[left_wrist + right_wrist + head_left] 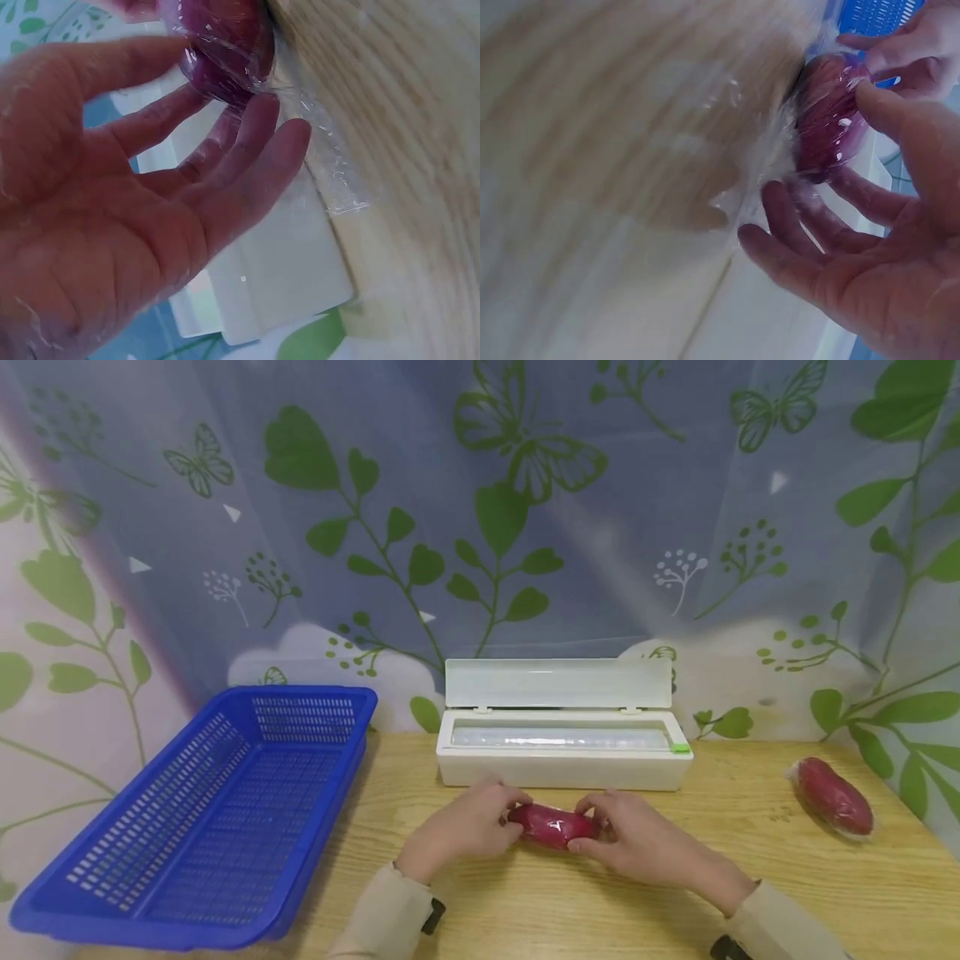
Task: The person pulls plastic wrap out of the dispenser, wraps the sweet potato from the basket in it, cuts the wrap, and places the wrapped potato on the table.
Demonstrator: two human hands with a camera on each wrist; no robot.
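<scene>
A reddish-purple sweet potato (553, 827), wrapped in shiny cling film, lies crosswise in front of the white dispenser. At its left end, my left hand (476, 822) holds it between thumb and fingers; my right hand (637, 839) holds the opposite end likewise. Loose cling film (334, 161) sticks out past the left hand's fingertips in the left wrist view. More clear film (742, 187) spreads by the right hand's fingertips. A second wrapped sweet potato (834, 797) rests at the table's right side.
Behind the hands stands a white cling film dispenser (562, 770), its lid (558, 683) raised and a roll inside. A blue plastic basket (300, 877) occupies the left side. The wooden table (750, 810) ends at a patterned curtain (420, 468).
</scene>
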